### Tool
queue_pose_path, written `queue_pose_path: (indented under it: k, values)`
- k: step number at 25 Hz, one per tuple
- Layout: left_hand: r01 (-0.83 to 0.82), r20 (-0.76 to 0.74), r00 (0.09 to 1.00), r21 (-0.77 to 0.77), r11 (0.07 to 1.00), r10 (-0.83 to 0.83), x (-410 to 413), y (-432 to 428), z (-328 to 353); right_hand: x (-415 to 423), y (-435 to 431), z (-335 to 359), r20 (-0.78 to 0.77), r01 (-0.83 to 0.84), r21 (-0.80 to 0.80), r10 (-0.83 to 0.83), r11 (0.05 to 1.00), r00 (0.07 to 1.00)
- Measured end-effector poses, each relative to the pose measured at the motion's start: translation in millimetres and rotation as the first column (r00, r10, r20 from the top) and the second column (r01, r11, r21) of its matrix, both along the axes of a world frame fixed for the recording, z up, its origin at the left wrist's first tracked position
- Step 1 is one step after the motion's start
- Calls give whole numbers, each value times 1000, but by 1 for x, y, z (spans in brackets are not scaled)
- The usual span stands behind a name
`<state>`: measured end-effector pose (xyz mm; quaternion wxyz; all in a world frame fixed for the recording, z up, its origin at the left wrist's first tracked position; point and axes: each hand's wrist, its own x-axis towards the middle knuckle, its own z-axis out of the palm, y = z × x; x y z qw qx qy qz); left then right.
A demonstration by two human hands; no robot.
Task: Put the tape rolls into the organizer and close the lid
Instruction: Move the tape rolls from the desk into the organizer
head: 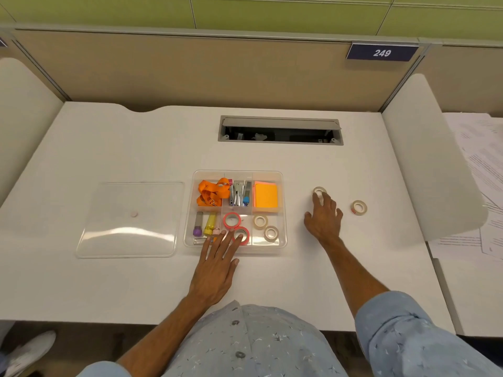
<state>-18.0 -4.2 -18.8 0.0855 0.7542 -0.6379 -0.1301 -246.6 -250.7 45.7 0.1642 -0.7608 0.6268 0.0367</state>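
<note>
A clear organizer (283, 208) sits mid-desk with its lid (128, 221) lying flat to its left. Two pink tape rolls (232, 219) occupy its front middle compartment and two beige rolls (260, 221) its front right one. My left hand (217, 268) lies flat, fingers spread, its fingertips over the organizer's front edge and the nearer pink roll (245, 234). My right hand (324, 216) reaches over the desk to the right, its fingertips touching a beige roll (319, 190); a grip cannot be made out. Another beige roll (359, 207) lies farther right.
The organizer also holds an orange lanyard (212, 191), staplers (239, 193), orange sticky notes (266, 195) and markers (204, 223). A cable slot (280, 130) opens at the desk's back. A white divider (430, 164) and papers (484, 186) stand to the right.
</note>
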Motion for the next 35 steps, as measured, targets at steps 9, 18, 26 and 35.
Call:
queue_pose_path:
  k: [9, 18, 26, 35]
  values:
    - [5, -10, 1000, 1, 1000, -4, -1, 0, 3, -10, 34, -14, 53, -44, -90, 49, 995, 997]
    - [14, -38, 999, -14, 1000, -14, 0, 2, 7, -10, 72, -5, 278, -71, -282, 152, 957, 948]
    - [6, -76, 997, -4, 1000, -6, 0, 2, 12, 23, 95, -6, 86, -373, -174, 392, 911, 916]
    - [6, -67, 998, -41, 999, -9, -1, 2, 11, 2, 88, -7, 178, -208, -215, 247, 954, 952]
